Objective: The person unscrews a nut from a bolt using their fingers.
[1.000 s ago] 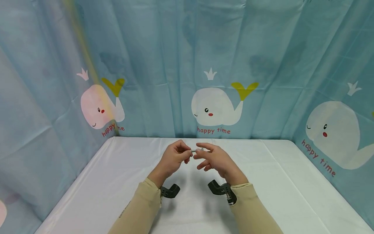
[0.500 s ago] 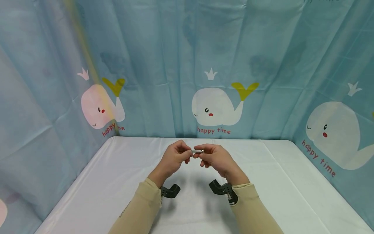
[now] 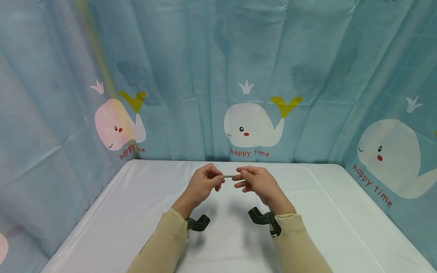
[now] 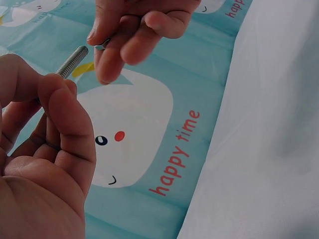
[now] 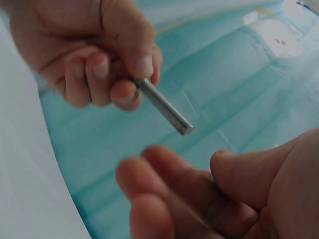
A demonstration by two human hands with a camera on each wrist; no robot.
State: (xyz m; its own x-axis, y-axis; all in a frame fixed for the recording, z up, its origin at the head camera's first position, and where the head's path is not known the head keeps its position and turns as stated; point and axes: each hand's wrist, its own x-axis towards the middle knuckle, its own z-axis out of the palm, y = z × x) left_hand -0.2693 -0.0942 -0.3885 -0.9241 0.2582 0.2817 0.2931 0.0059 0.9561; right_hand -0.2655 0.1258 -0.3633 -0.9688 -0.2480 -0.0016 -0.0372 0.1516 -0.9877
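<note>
My left hand [image 3: 204, 184] pinches a silver threaded bolt [image 3: 228, 176] between thumb and forefinger, above the table. The bolt's threaded shaft [image 4: 74, 61] points toward my right hand in the left wrist view; its other end is hidden in my left fingers. My right hand [image 3: 259, 185] is just to the right of the bolt's free end. Between its thumb and forefinger sits a small shiny metal nut [image 4: 102, 45], mostly covered. In the right wrist view the bolt's bare tip [image 5: 186, 129] stands apart from my right fingers [image 5: 137, 177], which are slightly blurred.
A white cloth covers the table [image 3: 143, 212] below both hands. Behind it hangs a blue curtain [image 3: 177, 76] printed with whales and "happy time". Dark camera mounts [image 3: 199, 223] sit at both wrists.
My right hand closed around the bolt's free end, then drew back to the right, off the tip, with the nut between its fingers. The left hand stayed in place, holding the bolt.
</note>
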